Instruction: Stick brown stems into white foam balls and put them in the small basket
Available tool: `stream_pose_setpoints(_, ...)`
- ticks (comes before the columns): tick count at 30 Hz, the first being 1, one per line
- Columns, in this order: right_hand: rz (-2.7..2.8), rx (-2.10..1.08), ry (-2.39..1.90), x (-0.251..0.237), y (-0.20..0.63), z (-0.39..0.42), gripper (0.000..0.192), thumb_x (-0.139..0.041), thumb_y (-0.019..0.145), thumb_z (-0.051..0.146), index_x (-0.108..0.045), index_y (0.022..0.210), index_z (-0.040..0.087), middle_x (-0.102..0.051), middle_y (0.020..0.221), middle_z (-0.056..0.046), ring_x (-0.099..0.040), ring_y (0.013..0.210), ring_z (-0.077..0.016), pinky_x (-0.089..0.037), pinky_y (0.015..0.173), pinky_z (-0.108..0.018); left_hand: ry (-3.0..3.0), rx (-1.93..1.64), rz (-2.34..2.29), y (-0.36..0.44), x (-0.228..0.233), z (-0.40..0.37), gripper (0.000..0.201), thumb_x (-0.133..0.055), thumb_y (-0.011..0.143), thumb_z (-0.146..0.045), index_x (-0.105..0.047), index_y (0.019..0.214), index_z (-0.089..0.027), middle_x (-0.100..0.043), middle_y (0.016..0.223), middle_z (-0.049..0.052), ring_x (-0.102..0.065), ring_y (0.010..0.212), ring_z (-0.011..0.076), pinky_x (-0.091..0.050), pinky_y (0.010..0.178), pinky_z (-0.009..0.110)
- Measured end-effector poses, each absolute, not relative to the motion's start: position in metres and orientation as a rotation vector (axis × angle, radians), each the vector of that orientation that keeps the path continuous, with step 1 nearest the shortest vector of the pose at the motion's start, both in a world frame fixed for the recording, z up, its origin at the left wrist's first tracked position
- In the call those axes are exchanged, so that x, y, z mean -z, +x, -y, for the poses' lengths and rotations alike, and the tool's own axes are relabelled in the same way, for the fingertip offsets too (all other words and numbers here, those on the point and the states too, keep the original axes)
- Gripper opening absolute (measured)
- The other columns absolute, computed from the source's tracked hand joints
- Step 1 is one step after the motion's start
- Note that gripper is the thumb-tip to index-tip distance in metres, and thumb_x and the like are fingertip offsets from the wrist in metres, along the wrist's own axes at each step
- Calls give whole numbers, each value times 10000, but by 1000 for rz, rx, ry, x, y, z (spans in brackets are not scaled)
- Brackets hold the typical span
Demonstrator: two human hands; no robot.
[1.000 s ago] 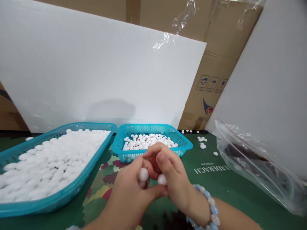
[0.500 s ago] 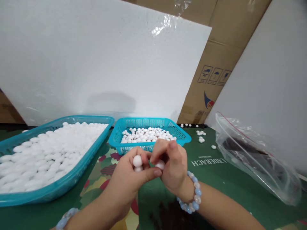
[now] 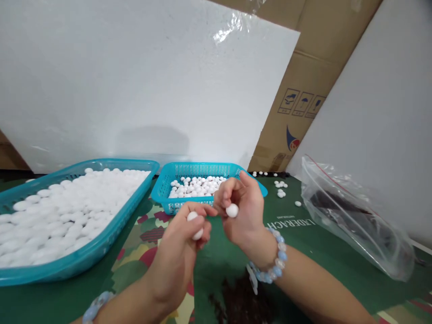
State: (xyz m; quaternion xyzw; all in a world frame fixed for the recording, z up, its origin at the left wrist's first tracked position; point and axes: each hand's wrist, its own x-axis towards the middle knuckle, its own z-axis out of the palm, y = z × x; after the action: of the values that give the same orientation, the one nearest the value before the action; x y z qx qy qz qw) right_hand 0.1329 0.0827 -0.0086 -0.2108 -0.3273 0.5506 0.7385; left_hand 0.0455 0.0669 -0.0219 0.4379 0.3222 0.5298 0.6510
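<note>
The left hand [image 3: 184,238] clenches 2 small white foam balls [image 3: 195,225] between its fingers. Just beside it, the right hand [image 3: 243,213] pinches 1 white foam ball [image 3: 231,210] before the small turquoise plastic basket [image 3: 162,198].

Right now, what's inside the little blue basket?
The little blue basket holds a heap of small white pieces. The right hand covers its right front part, so what lies there and beneath the heap is hidden.
</note>
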Motion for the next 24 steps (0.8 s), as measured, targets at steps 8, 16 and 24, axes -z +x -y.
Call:
stream_pose_setpoints(8,796,-1218,-495,13,133,-86,347,-355,596,308,-449,303,147,-338,265,38,-305,277,-33,-243,308,-149,1251,-1119,-978,46,20,-75,182,-562,479,-249,-424,563,-165,-402,484,-64,-290,424,50,-232,397,172)
stream_pose_setpoints(16,1059,-1075,-471,32,119,-83,250,-385,648,334,-499,489,178,-370,406,44,-309,356,-54,-245,307,-151,1290,-1179,-1041,46,25,-74,189,-553,479,-232,-393,547,-158,-417,470,-61,-369,450,67,-291,415,178)
stream_pose_setpoints(24,896,-1169,-364,24,127,-93,99,-386,486,122,-463,523,173,-433,573,40,-381,492,-43,-335,466,-154,1225,-1310,-835,46,26,-76,232,-572,498,-160,-342,477,-146,-476,542,-55,-439,480,58,-341,462,175)
